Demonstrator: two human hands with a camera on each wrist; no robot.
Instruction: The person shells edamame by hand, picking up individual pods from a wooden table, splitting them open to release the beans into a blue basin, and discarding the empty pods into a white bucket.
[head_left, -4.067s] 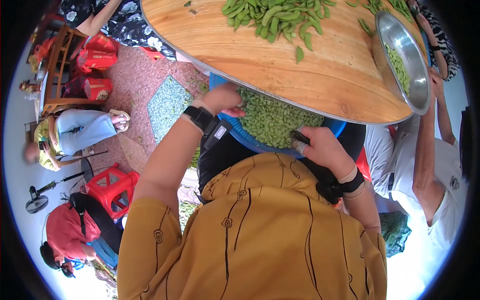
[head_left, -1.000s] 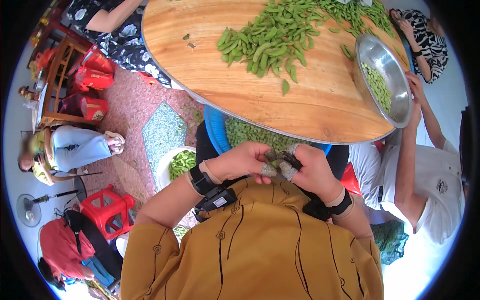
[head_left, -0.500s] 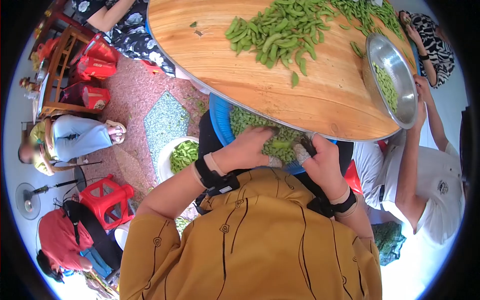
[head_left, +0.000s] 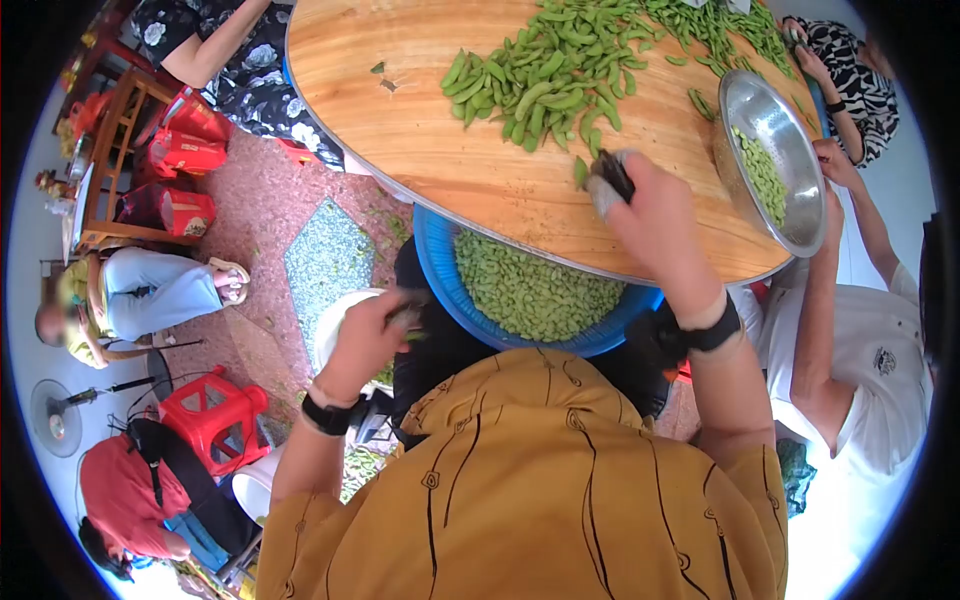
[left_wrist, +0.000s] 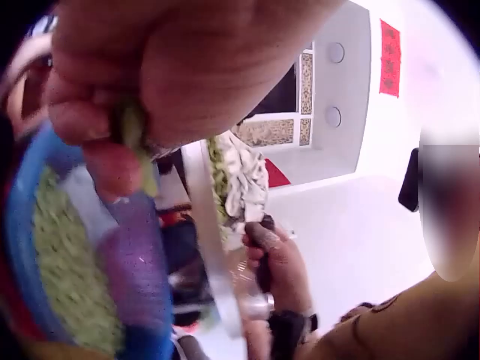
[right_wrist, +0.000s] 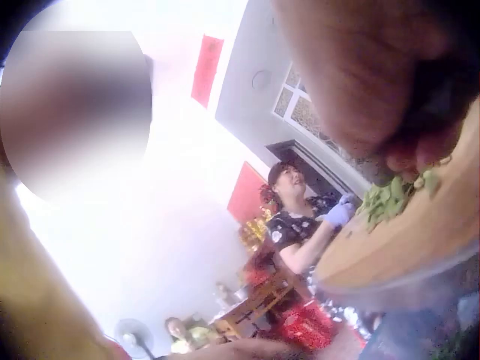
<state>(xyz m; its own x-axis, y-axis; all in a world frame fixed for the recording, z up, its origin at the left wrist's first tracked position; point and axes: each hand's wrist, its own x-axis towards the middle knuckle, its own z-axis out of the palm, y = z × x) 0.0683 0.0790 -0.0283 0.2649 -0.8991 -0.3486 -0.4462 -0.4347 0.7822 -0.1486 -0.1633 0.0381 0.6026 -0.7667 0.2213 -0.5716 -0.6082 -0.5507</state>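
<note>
Over the round wooden table (head_left: pixel 480 170), my right hand (head_left: pixel 660 220) reaches down with its fingertips right at a loose green soybean pod (head_left: pixel 581 172). Its thumb and index finger wear grey and dark coverings. My left hand (head_left: pixel 362 345) is low on the left, blurred, beside a white bucket (head_left: pixel 328 322). Between its curled fingers the left wrist view shows a green soybean pod (left_wrist: pixel 133 127). A blue plastic basket (head_left: pixel 432 262) in my lap holds many shelled green beans (head_left: pixel 530 290), with its far side hidden under the table edge.
A heap of soybean pods (head_left: pixel 545 80) lies on the table. At its right edge a metal colander (head_left: pixel 805 215) with beans is held by another person. A red stool (head_left: pixel 210 420) and a fan (head_left: pixel 60 425) stand left. Other people surround the table.
Half a second ago both hands were together over the basket with a pod. The right hand has moved up onto the table; the left has swung down and left toward the bucket.
</note>
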